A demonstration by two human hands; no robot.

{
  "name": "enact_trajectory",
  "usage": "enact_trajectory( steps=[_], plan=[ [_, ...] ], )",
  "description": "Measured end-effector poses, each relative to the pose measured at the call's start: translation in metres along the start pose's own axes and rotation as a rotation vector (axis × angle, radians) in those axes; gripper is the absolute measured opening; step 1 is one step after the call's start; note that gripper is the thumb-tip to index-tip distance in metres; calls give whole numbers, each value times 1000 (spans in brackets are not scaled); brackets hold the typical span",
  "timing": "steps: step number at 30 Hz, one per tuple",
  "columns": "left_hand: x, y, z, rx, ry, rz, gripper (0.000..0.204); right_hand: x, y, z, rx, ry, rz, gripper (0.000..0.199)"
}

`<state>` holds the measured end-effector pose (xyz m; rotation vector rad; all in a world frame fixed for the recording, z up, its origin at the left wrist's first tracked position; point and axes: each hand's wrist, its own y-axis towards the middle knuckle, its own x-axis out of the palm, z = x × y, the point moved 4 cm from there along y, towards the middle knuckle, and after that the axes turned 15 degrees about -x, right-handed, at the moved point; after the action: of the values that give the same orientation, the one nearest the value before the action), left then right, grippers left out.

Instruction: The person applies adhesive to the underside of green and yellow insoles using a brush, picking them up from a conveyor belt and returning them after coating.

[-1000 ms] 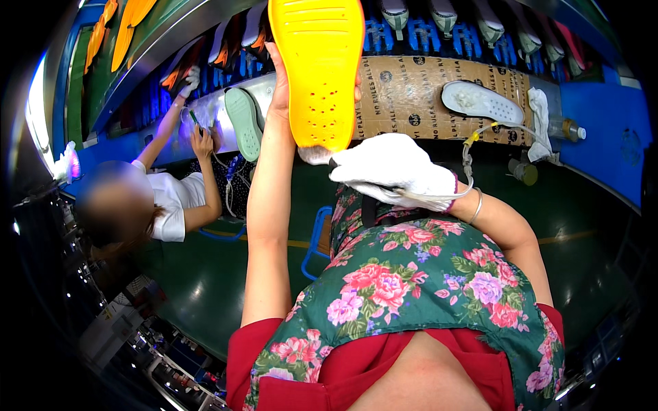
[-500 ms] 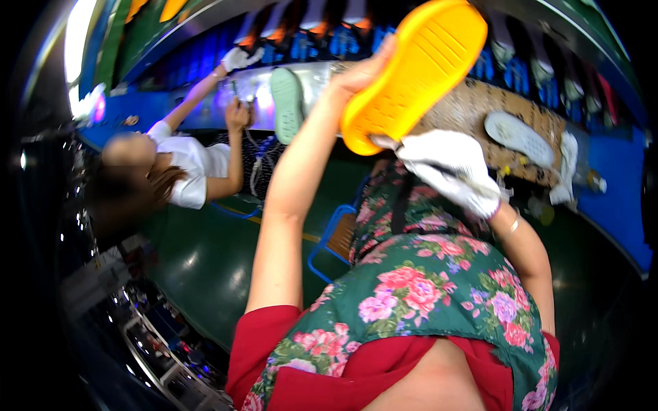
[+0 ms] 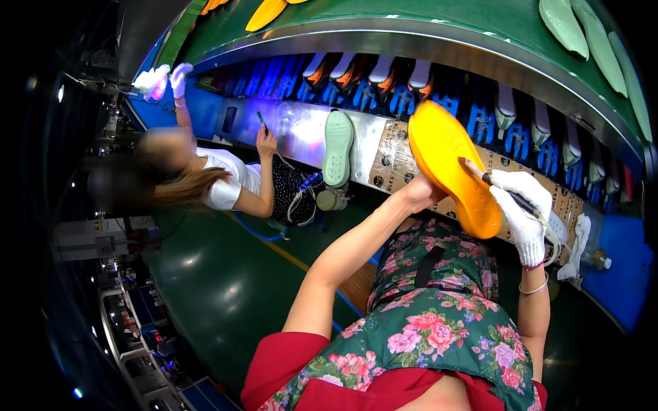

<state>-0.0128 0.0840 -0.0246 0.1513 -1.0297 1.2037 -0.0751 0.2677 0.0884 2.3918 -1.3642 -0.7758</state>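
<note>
Orange sole (image 3: 445,164), right of centre: held in left hand (image 3: 425,192); brush (image 3: 474,169), clasped over it in fingers of gloved right hand (image 3: 526,211); brushed extent cannot be told.

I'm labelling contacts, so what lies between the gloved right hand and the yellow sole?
In the head view, a brush-like tool: the right hand holds it, its tip apparently touching the yellow sole.

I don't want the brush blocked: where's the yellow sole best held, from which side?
Likely the left edge of the yellow sole, near the middle, from the left and underneath, as the left hand does: it's long, so a middle hold should balance, and the brush reaches over its face from the right.
</note>
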Motion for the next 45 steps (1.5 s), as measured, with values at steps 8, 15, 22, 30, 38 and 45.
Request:
enact_trajectory(
  steps=[8, 15, 22, 30, 38, 45],
  plan=[
    [35, -33, 6, -50, -793, -226, 64, 6, -14, -16, -71, -94, -38, 18],
    [24, -29, -24, 111, -545, -251, 83, 11, -17, -27, -114, -149, 56, 19],
    [48, -10, -20, 159, -529, -141, 91, -2, -11, -34, -186, -117, 87, 19],
    [65, -1, -30, 207, -805, -384, 88, -19, 18, -44, -373, -253, 191, 21],
    [56, -9, -55, 112, -366, -77, 87, -16, 19, -51, -475, -430, 154, 25],
    [53, -9, -50, 181, -587, -243, 85, -9, 13, -42, -252, -55, 306, 19]
  ],
)
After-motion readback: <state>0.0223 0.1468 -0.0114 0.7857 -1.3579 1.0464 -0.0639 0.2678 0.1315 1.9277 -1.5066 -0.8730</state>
